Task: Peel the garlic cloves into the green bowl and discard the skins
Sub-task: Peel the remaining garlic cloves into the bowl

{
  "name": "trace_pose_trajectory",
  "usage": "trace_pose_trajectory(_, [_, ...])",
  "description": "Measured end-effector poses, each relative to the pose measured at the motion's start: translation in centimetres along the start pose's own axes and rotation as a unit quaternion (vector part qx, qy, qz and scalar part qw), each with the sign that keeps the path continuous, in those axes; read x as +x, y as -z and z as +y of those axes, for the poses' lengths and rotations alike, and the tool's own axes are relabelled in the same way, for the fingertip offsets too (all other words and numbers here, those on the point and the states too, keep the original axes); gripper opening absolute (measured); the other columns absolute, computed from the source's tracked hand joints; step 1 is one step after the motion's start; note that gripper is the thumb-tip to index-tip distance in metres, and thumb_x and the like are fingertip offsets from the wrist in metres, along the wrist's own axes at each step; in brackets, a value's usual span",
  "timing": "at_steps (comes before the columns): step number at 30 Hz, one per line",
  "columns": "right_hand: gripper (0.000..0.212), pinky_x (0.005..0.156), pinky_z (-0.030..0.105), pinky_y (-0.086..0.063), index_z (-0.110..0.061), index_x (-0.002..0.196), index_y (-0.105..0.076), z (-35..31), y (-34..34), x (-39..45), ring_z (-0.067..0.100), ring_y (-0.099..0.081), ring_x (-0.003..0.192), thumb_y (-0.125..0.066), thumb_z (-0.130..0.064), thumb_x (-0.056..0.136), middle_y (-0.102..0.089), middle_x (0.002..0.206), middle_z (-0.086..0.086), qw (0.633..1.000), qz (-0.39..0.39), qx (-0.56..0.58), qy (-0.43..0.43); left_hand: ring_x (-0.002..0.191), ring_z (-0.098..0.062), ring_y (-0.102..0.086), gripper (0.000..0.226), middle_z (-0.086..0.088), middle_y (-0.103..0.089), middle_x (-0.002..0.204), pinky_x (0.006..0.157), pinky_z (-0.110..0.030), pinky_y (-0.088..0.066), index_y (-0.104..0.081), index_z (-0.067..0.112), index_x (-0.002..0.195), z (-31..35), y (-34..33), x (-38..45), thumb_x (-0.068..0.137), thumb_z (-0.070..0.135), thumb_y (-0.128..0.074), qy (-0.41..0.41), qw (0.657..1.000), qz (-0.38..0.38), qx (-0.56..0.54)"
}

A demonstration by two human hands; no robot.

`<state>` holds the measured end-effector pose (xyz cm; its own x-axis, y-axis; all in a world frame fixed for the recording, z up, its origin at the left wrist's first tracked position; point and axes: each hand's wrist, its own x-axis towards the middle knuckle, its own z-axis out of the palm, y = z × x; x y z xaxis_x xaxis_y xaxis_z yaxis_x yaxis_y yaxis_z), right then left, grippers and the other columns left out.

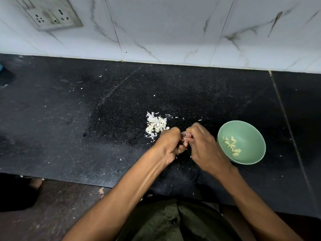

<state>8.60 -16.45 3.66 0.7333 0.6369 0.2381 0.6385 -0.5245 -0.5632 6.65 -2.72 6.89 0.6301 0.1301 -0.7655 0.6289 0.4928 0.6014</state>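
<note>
My left hand [169, 145] and my right hand [204, 146] meet over the black counter, fingers curled together around a small garlic clove [185, 137] that is mostly hidden between the fingertips. A pile of white garlic skins [155, 125] lies on the counter just beyond my left hand. The green bowl [250, 134] stands right of my right hand and holds several peeled cloves [231, 146].
The black stone counter [86, 119] is strewn with tiny skin flecks and runs back to a white marble-tiled wall [173, 32] with a socket plate [50, 14] at upper left. The counter's front edge is near my body; the floor shows at lower left.
</note>
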Motion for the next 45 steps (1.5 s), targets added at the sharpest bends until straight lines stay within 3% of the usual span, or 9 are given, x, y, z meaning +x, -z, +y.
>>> trace_pose_trajectory(5, [0.007,0.074,0.017,-0.044,-0.012,0.097,-0.062,0.8,0.2,0.9,0.007,-0.056,0.078,-0.068,-0.010,0.097,-0.060,0.091,-0.008,0.984,0.110,0.122,-0.073,0.051,-0.008,-0.058,0.019,-0.004,-0.066,0.062,0.047,-0.015,-0.045,-0.066,0.006,0.082,0.3,0.5,0.5,0.097,-0.001,-0.055,-0.069,0.995,-0.017,-0.073])
trace_pose_trajectory(8, [0.006,0.064,0.031,-0.052,-0.021,0.096,-0.066,0.4,0.2,1.2,0.011,-0.063,0.071,-0.071,-0.024,0.094,-0.069,0.086,-0.004,0.929,0.156,0.296,-0.160,0.058,-0.007,-0.062,0.020,-0.001,-0.069,0.070,0.052,-0.017,-0.046,-0.067,0.010,0.082,0.0,0.5,0.4,0.097,-0.001,-0.058,-0.134,0.988,0.001,-0.082])
trace_pose_trajectory(11, [0.023,0.057,0.036,-0.052,-0.018,0.109,-0.070,-0.2,0.5,1.2,0.025,-0.066,0.072,-0.068,-0.034,0.094,-0.071,0.092,0.012,0.886,0.154,0.394,-0.190,0.066,-0.009,-0.064,0.018,0.000,-0.069,0.080,0.058,-0.020,-0.046,-0.069,0.009,0.087,-0.4,0.7,0.4,0.095,-0.003,-0.059,-0.218,0.974,0.035,-0.052])
trace_pose_trajectory(15, [0.007,0.052,0.036,-0.050,-0.009,0.098,-0.077,-0.6,0.8,1.5,0.024,-0.066,0.066,-0.070,-0.012,0.097,-0.074,0.081,0.012,0.882,0.120,0.395,-0.227,0.070,-0.010,-0.063,0.014,0.004,-0.069,0.073,0.064,-0.023,-0.050,-0.070,0.011,0.084,-0.8,0.8,0.7,0.091,-0.001,-0.067,-0.326,0.943,0.064,-0.012])
trace_pose_trajectory(19, [0.012,0.047,0.032,-0.047,-0.003,0.087,-0.079,-1.4,1.2,2.0,0.026,-0.060,0.057,-0.069,-0.001,0.094,-0.072,0.071,0.017,0.854,0.120,0.432,-0.263,0.077,-0.009,-0.062,0.016,0.002,-0.069,0.081,0.074,-0.026,-0.052,-0.071,0.010,0.085,-1.4,0.8,1.0,0.089,-0.005,-0.068,-0.415,0.905,0.082,0.047])
trace_pose_trajectory(29, [0.017,0.042,0.028,-0.047,0.005,0.081,-0.076,-2.6,2.1,2.9,0.021,-0.056,0.051,-0.062,0.010,0.089,-0.069,0.066,0.020,0.796,0.131,0.488,-0.334,0.084,-0.014,-0.067,0.019,-0.004,-0.070,0.087,0.076,-0.020,-0.049,-0.075,0.001,0.083,-1.8,1.0,0.9,0.086,-0.015,-0.065,-0.570,0.797,0.115,0.163])
trace_pose_trajectory(34, [0.027,0.040,0.026,-0.046,-0.004,0.069,-0.078,-2.9,2.3,3.1,0.018,-0.056,0.048,-0.063,0.008,0.087,-0.068,0.062,0.019,0.797,0.140,0.476,-0.345,0.083,-0.016,-0.068,0.023,-0.006,-0.071,0.086,0.074,-0.023,-0.051,-0.075,-0.001,0.082,-1.9,1.2,0.9,0.083,-0.020,-0.062,-0.613,0.757,0.127,0.189])
trace_pose_trajectory(39, [0.025,0.037,0.023,-0.041,-0.002,0.068,-0.075,-3.6,2.1,3.5,0.013,-0.052,0.042,-0.063,0.009,0.087,-0.065,0.056,0.015,0.795,0.151,0.461,-0.363,0.081,-0.017,-0.068,0.024,-0.006,-0.071,0.085,0.073,-0.028,-0.054,-0.074,-0.001,0.081,-2.2,1.3,1.1,0.082,-0.021,-0.061,-0.626,0.747,0.139,0.177])
trace_pose_trajectory(45, [0.021,0.037,0.022,-0.039,-0.002,0.068,-0.076,-3.9,1.7,3.3,0.012,-0.051,0.041,-0.066,0.007,0.084,-0.064,0.054,0.011,0.807,0.156,0.440,-0.362,0.080,-0.020,-0.068,0.021,-0.006,-0.070,0.083,0.071,-0.034,-0.055,-0.072,0.001,0.081,-2.6,1.2,1.1,0.085,-0.016,-0.061,-0.596,0.780,0.130,0.139])
